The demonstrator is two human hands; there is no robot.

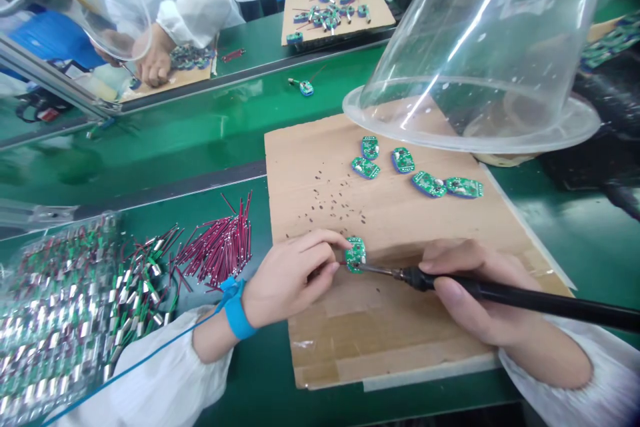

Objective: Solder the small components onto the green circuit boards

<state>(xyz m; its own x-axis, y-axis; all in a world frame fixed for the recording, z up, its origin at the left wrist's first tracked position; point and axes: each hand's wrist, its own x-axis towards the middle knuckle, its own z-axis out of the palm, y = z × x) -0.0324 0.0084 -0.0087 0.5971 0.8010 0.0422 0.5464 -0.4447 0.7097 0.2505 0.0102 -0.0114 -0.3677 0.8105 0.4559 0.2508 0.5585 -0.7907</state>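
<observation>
My right hand (480, 287) is wrapped round the black handle of a soldering iron (505, 295). Its metal tip touches the lower part of a small green circuit board (355, 252) lying on the cardboard sheet (415, 340). From the other side, my left hand (300, 270), with a blue wrist strap (239, 310), reaches the same board. Its index fingertip rests on the board's left edge, while thumb and another finger pinch what looks like a thin red wire at the board's lower left. The fingers hide most of that wire.
Several more circuit boards (429, 183) lie further back on the cardboard. Red wires (223, 247) are heaped left of it, beside small metal parts with wires (137, 287) and a filled clear tray (55, 320). A clear fume hood (470, 60) hangs at the upper right. A co-worker's hand (153, 57) works opposite.
</observation>
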